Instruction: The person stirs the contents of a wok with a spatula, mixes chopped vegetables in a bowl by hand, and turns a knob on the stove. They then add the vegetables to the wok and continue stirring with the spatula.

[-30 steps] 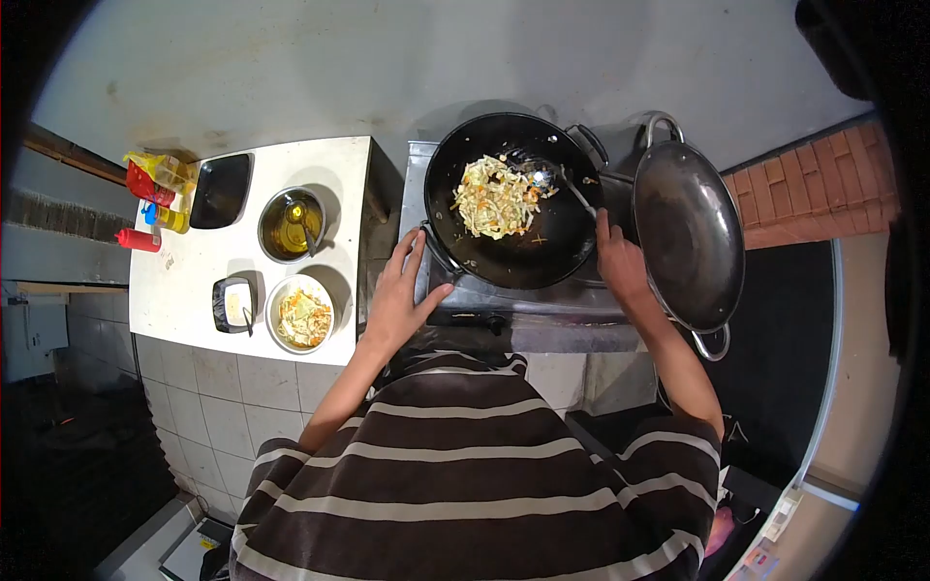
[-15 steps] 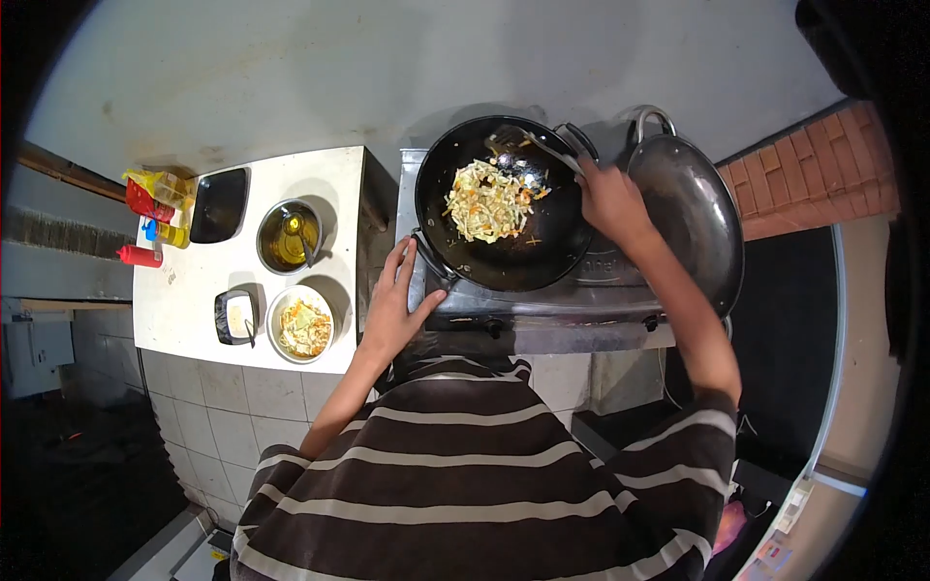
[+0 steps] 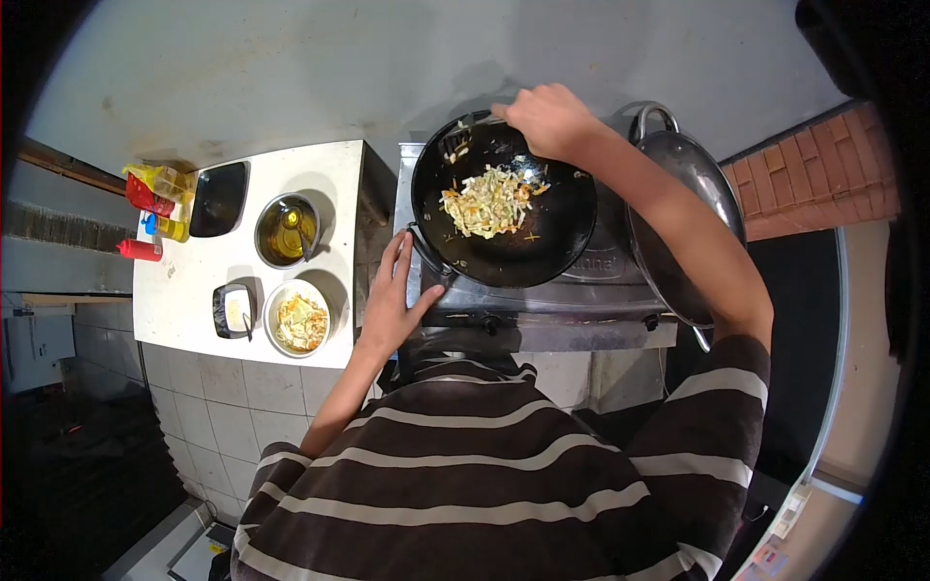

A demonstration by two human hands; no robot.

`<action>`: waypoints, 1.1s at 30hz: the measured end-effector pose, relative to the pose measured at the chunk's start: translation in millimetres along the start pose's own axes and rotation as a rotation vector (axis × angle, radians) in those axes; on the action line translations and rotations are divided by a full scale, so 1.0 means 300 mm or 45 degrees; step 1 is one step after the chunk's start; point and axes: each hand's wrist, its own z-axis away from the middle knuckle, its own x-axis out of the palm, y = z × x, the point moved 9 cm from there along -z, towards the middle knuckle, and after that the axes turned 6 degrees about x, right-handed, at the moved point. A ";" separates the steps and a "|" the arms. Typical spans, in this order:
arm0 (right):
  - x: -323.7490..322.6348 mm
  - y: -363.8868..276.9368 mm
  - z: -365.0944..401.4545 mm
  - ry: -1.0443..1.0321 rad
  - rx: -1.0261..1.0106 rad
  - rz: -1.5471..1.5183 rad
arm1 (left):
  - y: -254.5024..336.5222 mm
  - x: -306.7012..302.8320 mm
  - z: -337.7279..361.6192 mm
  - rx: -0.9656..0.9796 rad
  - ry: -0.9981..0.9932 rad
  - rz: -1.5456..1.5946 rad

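Observation:
A black wok (image 3: pixel 542 242) stands on the metal stove (image 3: pixel 601 329), with chopped vegetables (image 3: pixel 491 201) heaped near its middle. At the wok's lower left, my left hand (image 3: pixel 392 308) is against the side handle, fingers and thumb wrapped round that edge. My right hand (image 3: pixel 547 116) is over the wok's far rim, closed on the handle of a slotted spatula (image 3: pixel 455 142). The spatula's head is inside the wok at the upper left, with a few bits of food on it.
A larger metal wok (image 3: pixel 668 232) is right of the black one. On the white table (image 3: pixel 194 300) at left are a pot of yellow liquid (image 3: pixel 288 230), a vegetable bowl (image 3: pixel 297 320), a small black dish (image 3: pixel 232 312), a black tray (image 3: pixel 219 198) and a red bottle (image 3: pixel 141 250).
My right hand has moved up and left to the wok's far rim, taking the spatula to the upper left. The vegetables have shifted slightly. My left hand stays at the handle.

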 end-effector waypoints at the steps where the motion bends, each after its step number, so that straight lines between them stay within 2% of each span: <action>1: 0.013 -0.004 0.003 -0.002 0.000 -0.005 | -0.001 0.001 -0.003 -0.036 -0.008 0.043; 3: 0.065 -0.083 0.026 -0.032 -0.247 -0.059 | -0.007 0.009 0.002 -0.078 -0.026 0.083; 4: 0.050 -0.120 0.071 0.113 -0.342 -0.019 | -0.006 0.009 -0.001 -0.079 -0.010 0.077; 9: 0.009 -0.127 0.146 0.017 -0.367 -0.001 | -0.002 0.012 -0.004 -0.093 0.025 0.052; 12: -0.029 -0.088 0.106 0.147 -0.274 0.011 | 0.000 0.024 -0.006 -0.086 0.027 0.079; 14: 0.012 -0.106 0.100 0.118 -0.271 0.014 | 0.006 -0.006 0.002 -0.037 0.263 -0.020; 15: 0.048 -0.120 0.098 0.093 -0.275 0.018 | 0.008 0.003 0.001 -0.039 0.259 -0.022; 16: 0.057 -0.141 0.141 0.228 -0.360 -0.077 | -0.053 0.023 0.008 -0.302 0.250 0.179; 17: 0.089 -0.123 0.160 0.236 -0.320 -0.149 | -0.109 0.054 0.020 -0.564 0.243 0.382; 18: 0.094 -0.086 0.177 0.138 -0.216 -0.219 | -0.101 0.043 0.003 -0.490 0.373 0.507; 19: 0.091 -0.043 0.193 0.038 -0.115 -0.286 | -0.101 0.040 -0.005 -0.496 0.386 0.510; 21: 0.048 0.054 0.218 0.016 -0.029 -0.282 | -0.122 0.071 -0.002 -0.672 0.299 0.584; 22: 0.021 0.083 0.222 0.017 -0.047 -0.279 | -0.117 0.072 -0.015 -0.574 0.365 0.589; 24: 0.024 0.202 0.212 -0.103 0.233 -0.149 | -0.117 0.073 -0.017 -0.605 0.364 0.570; 29: 0.082 0.256 0.188 -0.206 0.354 -0.053 | -0.107 0.083 -0.020 -0.621 0.378 0.483; 33: 0.103 0.209 0.192 -0.323 0.369 -0.023 | -0.105 0.068 -0.020 -0.496 0.435 0.329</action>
